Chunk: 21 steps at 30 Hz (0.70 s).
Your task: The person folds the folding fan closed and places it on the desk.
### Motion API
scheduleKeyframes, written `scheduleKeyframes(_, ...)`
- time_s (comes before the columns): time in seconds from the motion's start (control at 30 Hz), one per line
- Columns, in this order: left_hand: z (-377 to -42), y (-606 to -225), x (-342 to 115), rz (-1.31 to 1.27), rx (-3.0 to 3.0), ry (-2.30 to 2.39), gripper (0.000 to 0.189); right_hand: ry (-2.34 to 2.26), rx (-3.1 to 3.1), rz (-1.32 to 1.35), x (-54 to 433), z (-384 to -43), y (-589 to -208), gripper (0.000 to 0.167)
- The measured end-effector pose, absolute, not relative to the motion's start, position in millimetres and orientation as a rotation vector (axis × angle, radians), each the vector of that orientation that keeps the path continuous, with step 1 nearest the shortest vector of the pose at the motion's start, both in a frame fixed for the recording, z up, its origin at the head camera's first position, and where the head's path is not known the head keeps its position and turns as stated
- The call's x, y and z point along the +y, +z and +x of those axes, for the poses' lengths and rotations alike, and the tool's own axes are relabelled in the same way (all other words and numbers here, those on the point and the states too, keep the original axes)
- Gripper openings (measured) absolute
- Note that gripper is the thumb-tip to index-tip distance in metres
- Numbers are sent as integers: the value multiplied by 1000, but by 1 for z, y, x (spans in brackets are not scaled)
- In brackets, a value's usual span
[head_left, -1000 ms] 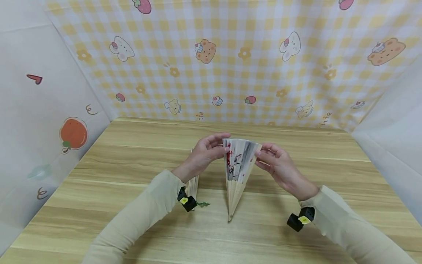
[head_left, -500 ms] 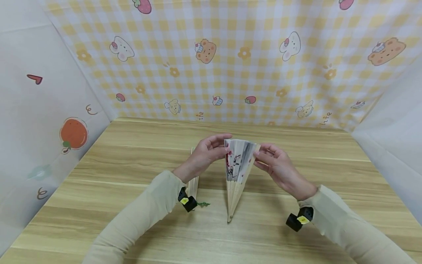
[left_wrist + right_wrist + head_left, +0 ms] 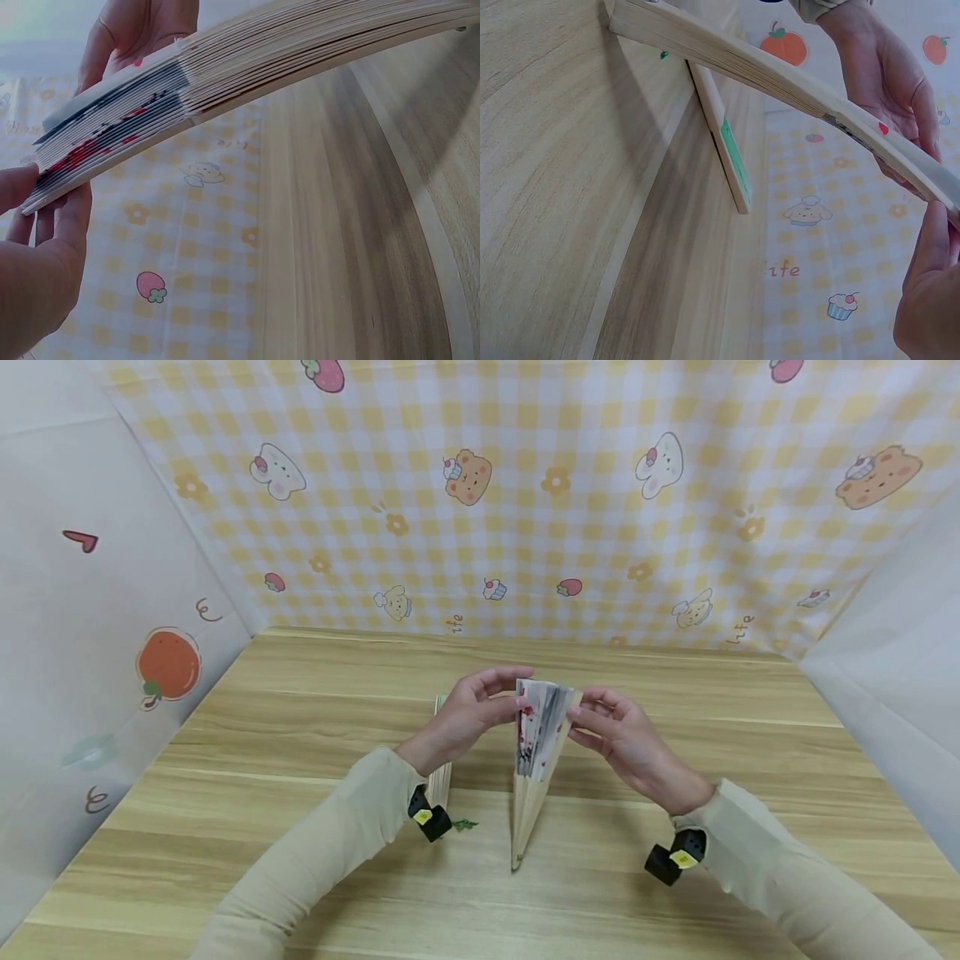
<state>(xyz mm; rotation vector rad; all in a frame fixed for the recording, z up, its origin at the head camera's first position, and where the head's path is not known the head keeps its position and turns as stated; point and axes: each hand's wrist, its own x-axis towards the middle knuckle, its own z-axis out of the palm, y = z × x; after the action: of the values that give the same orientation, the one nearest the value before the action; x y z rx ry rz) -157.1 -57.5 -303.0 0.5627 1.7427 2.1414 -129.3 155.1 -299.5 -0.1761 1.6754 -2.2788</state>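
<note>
A folding fan (image 3: 537, 735) with wooden ribs and white pleated leaf, painted with red blossoms and grey strokes, is partly spread between both hands, its pivot end pointing toward the person. My left hand (image 3: 486, 706) pinches the leaf's upper left edge between thumb and fingers. On the other side, my right hand (image 3: 618, 727) pinches the outer rib at the upper right. In the left wrist view the fan's pleats (image 3: 127, 124) lie closely stacked. A second fan (image 3: 441, 777), folded, lies on the table partly hidden beneath my left forearm; the right wrist view shows green (image 3: 735, 157) on it.
The wooden table (image 3: 300, 693) runs back to a yellow checked cloth (image 3: 525, 527). A small green tassel or cord (image 3: 465, 824) lies by the folded fan's near end. White printed sheets (image 3: 112, 610) flank both sides.
The fan has narrowed as the right hand moves leftward toward the left hand, which shifts slightly right. Its pivot end has swung a little left and nearer.
</note>
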Motion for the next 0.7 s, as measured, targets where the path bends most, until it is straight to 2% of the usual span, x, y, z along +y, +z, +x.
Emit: scheduleKeyframes(0.7,-156,-304,-56,509,1735,2133,36,-2209,1670,-259,152,-128,-300,9)
